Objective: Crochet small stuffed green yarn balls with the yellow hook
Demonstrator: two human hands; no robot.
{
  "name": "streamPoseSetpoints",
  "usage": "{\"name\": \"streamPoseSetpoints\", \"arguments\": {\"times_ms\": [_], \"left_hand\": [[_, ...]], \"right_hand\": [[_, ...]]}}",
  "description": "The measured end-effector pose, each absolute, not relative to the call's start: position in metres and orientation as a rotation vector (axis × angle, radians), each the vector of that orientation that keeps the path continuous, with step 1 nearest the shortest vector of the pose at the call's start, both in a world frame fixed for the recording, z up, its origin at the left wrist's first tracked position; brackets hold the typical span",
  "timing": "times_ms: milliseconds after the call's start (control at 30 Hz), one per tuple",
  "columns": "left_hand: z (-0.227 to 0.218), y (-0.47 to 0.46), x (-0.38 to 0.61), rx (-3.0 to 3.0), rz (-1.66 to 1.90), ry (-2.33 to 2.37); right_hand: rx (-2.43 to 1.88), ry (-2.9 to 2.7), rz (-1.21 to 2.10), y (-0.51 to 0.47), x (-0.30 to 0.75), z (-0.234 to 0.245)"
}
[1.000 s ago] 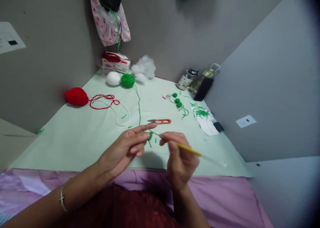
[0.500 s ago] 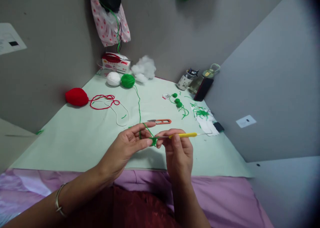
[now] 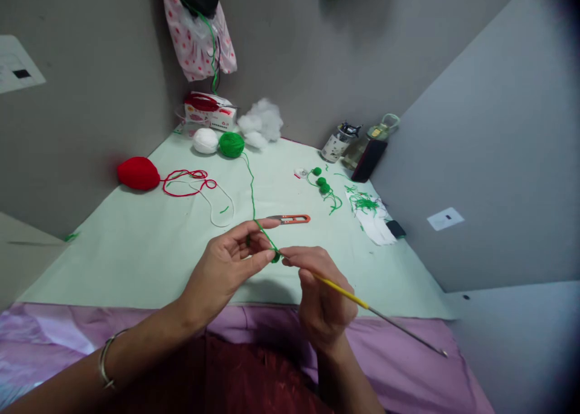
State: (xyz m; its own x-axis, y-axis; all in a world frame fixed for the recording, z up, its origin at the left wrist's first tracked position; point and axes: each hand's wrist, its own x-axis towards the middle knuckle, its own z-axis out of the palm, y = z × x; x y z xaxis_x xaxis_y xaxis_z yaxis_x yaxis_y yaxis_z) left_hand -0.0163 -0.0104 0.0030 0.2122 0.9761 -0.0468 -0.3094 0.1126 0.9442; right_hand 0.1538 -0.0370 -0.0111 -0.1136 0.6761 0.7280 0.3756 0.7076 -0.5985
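Observation:
Between thumb and fingers, my left hand (image 3: 231,260) pinches a small green crochet piece (image 3: 275,257). Green yarn (image 3: 252,190) runs from the green yarn ball (image 3: 231,144) over my left index finger to that piece. My right hand (image 3: 324,293) is closed around the yellow grip of a crochet hook (image 3: 342,290), its tip at the green piece. The hook's metal rear end slants down to the right. Orange thread snips (image 3: 294,219) lie just beyond my left fingertips.
A red yarn ball (image 3: 138,173) and white yarn ball (image 3: 205,141) sit left, with white stuffing (image 3: 261,124) behind. Small green balls (image 3: 322,183) and yarn scraps (image 3: 365,203) lie right. A pen cup (image 3: 335,146), bottle (image 3: 378,130) and phone (image 3: 369,161) stand at the right wall.
My right hand has turned, swinging the hook from nearly level to a slant with its rear end low on the right. My left hand keeps its pinch on the green piece.

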Motion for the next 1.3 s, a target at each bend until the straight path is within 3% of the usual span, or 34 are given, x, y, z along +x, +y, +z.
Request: {"name": "streamPoseSetpoints", "arguments": {"times_ms": [233,433,533,667,800,1000,1300], "left_hand": [[0.0,-0.009,-0.015,0.75,0.985,0.681],[0.006,-0.005,-0.019,0.638,0.954,0.621],[0.006,-0.009,-0.016,0.744,0.974,0.648],[0.0,-0.013,-0.012,0.796,1.064,0.704],[-0.001,-0.009,-0.012,0.638,0.936,0.616],[0.0,-0.006,-0.013,0.673,1.043,0.676],[-0.005,-0.01,-0.013,0.803,1.065,0.709]], "right_hand": [[-0.946,-1.851,-0.123,-0.039,0.15,-0.027],[-0.856,-1.341,0.55,-0.031,0.145,-0.013],[-0.847,-1.36,0.657,-0.028,0.141,-0.01],[-0.91,-1.578,0.352,-0.032,0.139,-0.021],[-0.895,-1.661,0.072,-0.034,0.142,-0.025],[-0.87,-1.277,0.687,-0.024,0.148,-0.014],[-0.787,-1.16,0.931,-0.023,0.146,-0.019]]}}
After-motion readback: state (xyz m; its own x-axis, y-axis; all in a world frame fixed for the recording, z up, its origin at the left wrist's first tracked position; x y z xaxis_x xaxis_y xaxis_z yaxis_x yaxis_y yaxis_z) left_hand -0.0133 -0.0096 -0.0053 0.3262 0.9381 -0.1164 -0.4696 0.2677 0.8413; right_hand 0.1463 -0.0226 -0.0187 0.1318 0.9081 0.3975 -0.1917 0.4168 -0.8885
